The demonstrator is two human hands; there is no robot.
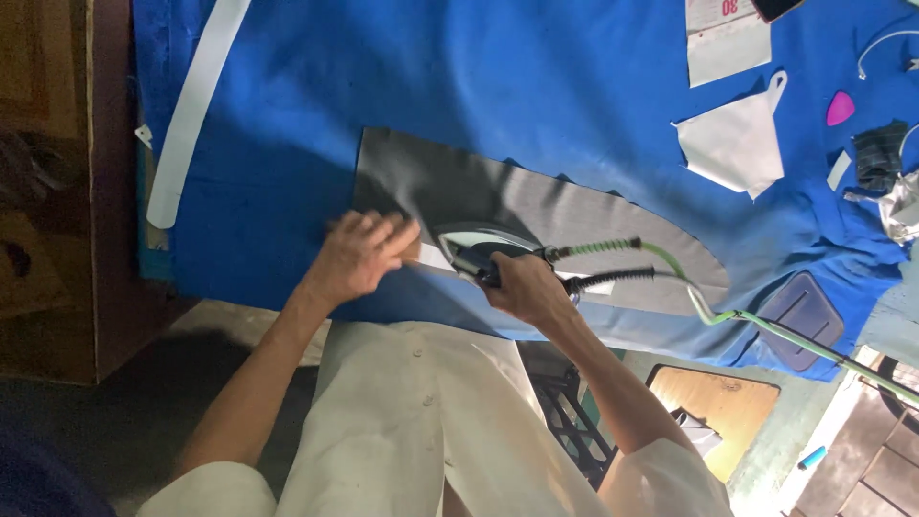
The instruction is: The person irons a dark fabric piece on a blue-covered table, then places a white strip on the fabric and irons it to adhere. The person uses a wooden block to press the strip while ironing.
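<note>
Head view, looking down on a desk [287,86] covered in blue cloth.

- Grey fabric piece [536,206], curved at one end, lies flat on the blue cover near the desk's front edge.
- Right hand [525,285] closed round the handle of a steam iron [483,251], which sits on the grey fabric at its near edge.
- Left hand [359,254] open, fingers spread, pressing the fabric flat just beside the iron's nose.
- Green hose [713,311] and a dark cord [613,278] run from the iron's rear off toward the right edge.

Risks, as judged:
- Left fingertips nearly touch the soleplate; a forward push of the iron could burn them.
- Hose and cord trail across the fabric; a tug could drag it or crease it.
- Iron resting in one spot could scorch the cloth.

Around:
- Long white strip [191,115] far left, well clear.
- White cut piece [737,139], pink chalk [840,108] and a dark checked scrap [879,153] upper right, well apart from the iron.
- Dark blue pocket-shaped piece [804,321] near the hose; it lies closest to the hose's sweep
</note>
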